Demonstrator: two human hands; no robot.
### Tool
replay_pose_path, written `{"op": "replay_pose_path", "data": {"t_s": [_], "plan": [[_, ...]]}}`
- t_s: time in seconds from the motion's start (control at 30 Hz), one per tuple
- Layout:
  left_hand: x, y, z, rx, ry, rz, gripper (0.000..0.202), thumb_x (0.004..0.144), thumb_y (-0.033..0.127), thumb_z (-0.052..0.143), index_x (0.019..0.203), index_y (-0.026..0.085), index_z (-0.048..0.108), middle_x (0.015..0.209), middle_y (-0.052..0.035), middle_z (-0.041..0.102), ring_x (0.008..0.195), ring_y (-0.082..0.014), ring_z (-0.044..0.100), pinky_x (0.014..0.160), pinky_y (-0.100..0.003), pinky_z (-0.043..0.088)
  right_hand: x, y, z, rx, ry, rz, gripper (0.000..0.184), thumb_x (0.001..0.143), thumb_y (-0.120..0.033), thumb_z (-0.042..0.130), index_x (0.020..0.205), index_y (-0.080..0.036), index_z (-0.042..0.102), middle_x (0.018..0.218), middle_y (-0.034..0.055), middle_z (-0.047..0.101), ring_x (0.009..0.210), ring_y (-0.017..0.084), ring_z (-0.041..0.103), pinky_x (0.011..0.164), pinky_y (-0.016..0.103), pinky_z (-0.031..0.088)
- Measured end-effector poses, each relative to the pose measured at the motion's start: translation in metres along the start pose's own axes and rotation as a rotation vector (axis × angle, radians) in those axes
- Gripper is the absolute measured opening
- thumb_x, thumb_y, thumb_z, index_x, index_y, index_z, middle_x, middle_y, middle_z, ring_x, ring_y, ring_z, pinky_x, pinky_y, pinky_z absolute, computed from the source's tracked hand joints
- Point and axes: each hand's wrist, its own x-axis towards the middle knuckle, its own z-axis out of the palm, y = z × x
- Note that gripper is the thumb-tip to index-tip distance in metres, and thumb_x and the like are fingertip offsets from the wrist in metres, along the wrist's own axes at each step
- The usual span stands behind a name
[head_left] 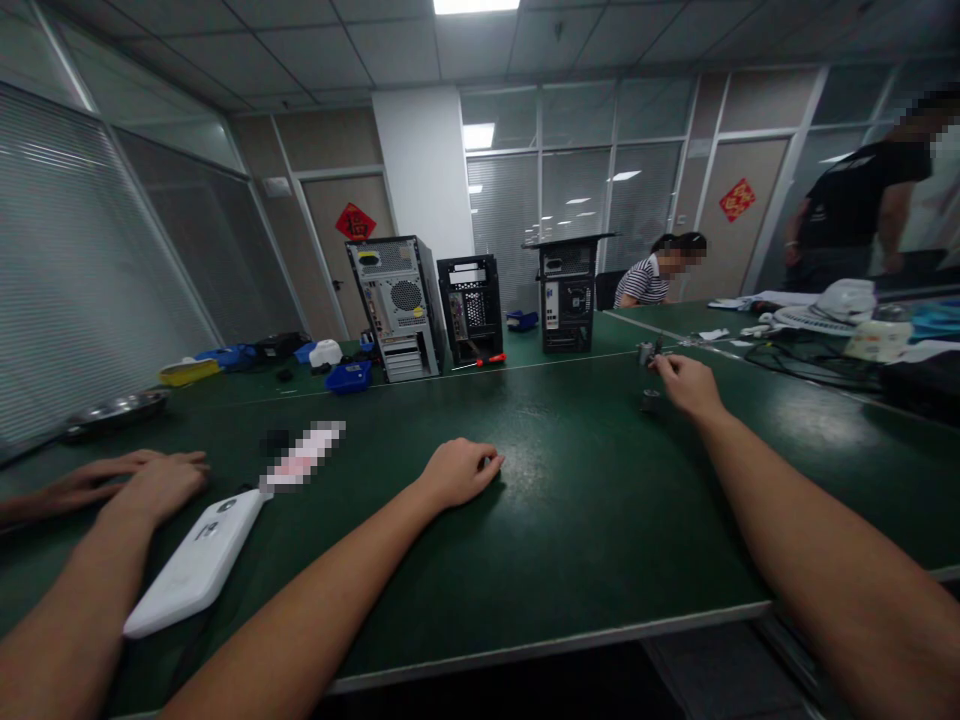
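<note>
My left hand (459,472) rests on the green table (585,520) near its middle. Its fingers are curled under, and a small dark spot shows at the fingertips that I cannot make out. My right hand (686,385) reaches farther out to the right and pinches a small grey metal part (648,352) just above the table. A small dark round piece (651,400) stands on the table right below that hand.
Another person's arm and hands (142,485) lie at the left beside a white device (196,560). Three open computer cases (396,305) stand at the back, with blue bins (349,377) and a metal tray (120,408). Cables and clutter (825,330) fill the right; two people are beyond.
</note>
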Motion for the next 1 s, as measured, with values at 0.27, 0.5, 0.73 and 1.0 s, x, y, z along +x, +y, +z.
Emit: {"op": "replay_pose_path", "data": {"t_s": [0.27,0.5,0.73,1.0], "plan": [[0.0,-0.001,0.0,-0.004,0.015,0.02,0.041,0.101,0.046,0.041,0.091,0.022,0.072,0.08,-0.0039,0.073,0.068,-0.0177,0.064,0.061,-0.026,0.039,-0.004,0.016,-0.001,0.03,-0.052,0.089,0.033,0.077,-0.039,0.069,0.102,-0.021,0.08,0.099,0.0086,0.078,0.093,0.028,0.071,0.089,0.039,0.054],[0.001,-0.003,0.002,0.009,0.017,0.021,0.039,0.101,0.046,0.041,0.092,0.023,0.072,0.08,-0.0038,0.073,0.07,-0.0183,0.065,0.063,-0.027,0.04,0.004,0.026,-0.006,0.022,-0.214,0.006,0.032,0.082,-0.035,0.062,0.107,-0.022,0.077,0.104,0.0057,0.077,0.097,0.025,0.071,0.091,0.037,0.053],[0.0,-0.003,0.002,0.001,0.009,0.019,0.039,0.101,0.046,0.042,0.094,0.024,0.072,0.082,-0.0035,0.073,0.071,-0.0185,0.065,0.063,-0.027,0.04,0.005,0.031,-0.016,-0.038,-0.309,-0.018,0.038,0.07,-0.054,0.073,0.089,-0.022,0.079,0.088,0.0066,0.077,0.083,0.026,0.071,0.075,0.036,0.054],[0.001,-0.002,0.002,-0.003,0.018,0.019,0.039,0.101,0.046,0.041,0.091,0.023,0.071,0.08,-0.0036,0.073,0.07,-0.0178,0.065,0.063,-0.026,0.039,0.006,0.034,-0.016,-0.047,-0.37,0.034,0.033,0.069,-0.047,0.075,0.089,-0.022,0.079,0.089,0.0063,0.077,0.084,0.026,0.07,0.078,0.038,0.053]]}}
